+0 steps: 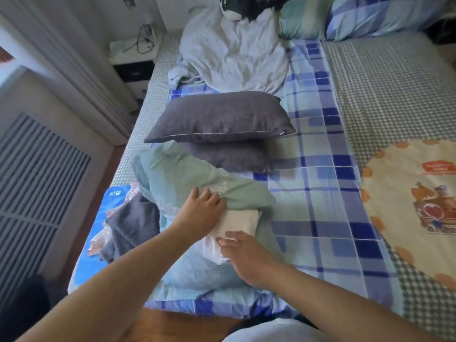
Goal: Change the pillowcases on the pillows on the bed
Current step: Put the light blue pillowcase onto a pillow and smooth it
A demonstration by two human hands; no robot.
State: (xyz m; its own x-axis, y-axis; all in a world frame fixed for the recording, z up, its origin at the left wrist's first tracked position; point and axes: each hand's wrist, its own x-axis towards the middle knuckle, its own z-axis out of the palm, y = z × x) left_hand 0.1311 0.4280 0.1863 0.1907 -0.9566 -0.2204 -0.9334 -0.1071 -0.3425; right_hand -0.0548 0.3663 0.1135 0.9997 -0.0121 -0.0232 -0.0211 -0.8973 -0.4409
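A white pillow (243, 222) lies near the bed's front edge, partly inside a pale green pillowcase (187, 176) bunched around it. My left hand (201, 209) rests with spread fingers on the green cloth where it meets the pillow. My right hand (246, 257) lies flat on the pillow's near end, fingers straight. Two dark grey pillows (219, 117) are stacked just beyond. A dark grey pillowcase (133, 223) lies crumpled to the left on a blue plastic bag (113, 196).
A blue plaid sheet (318, 183) covers the middle of the bed, with a checked cover (389, 87) to the right. A crumpled pale duvet (232, 55) and plaid pillows (375, 16) sit at the head. A nightstand (133, 62) stands left of the bed.
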